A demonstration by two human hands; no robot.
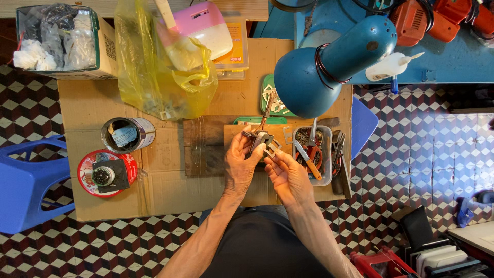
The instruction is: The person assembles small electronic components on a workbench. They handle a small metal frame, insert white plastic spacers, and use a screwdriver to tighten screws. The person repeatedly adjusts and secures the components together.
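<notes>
The left hand [241, 163] is closed around a small grey metal part [261, 140], holding it up over the middle of the cardboard-covered desk [164, 190], just below the blue lamp [329, 67]. The right hand [288, 172] pinches a thin pale plate [272, 149] between thumb and fingertips, its end touching the part's lower right side. A slim rod [267, 109] slants up from the part toward the lamp; whether it is fixed to the part or lies behind it, I cannot tell.

By my reading, the step in hand is a fitting one: the plate is being lined up against the part (or slid into a stack of like plates; the detail is too small to be sure). The next move seems to call for a steady left grip and a fine, square push from the right fingertips, so the plate seats flat rather than skewed.

Just to the right stands a clear tray [325, 170] holding orange-handled pliers [309, 159] and other tools. A green dish [268, 90] of small pale pieces sits partly under the lamp. To the left are an open tin [126, 135], a red lid [87, 180] carrying a dark square piece, and a yellow bag [154, 77].
</notes>
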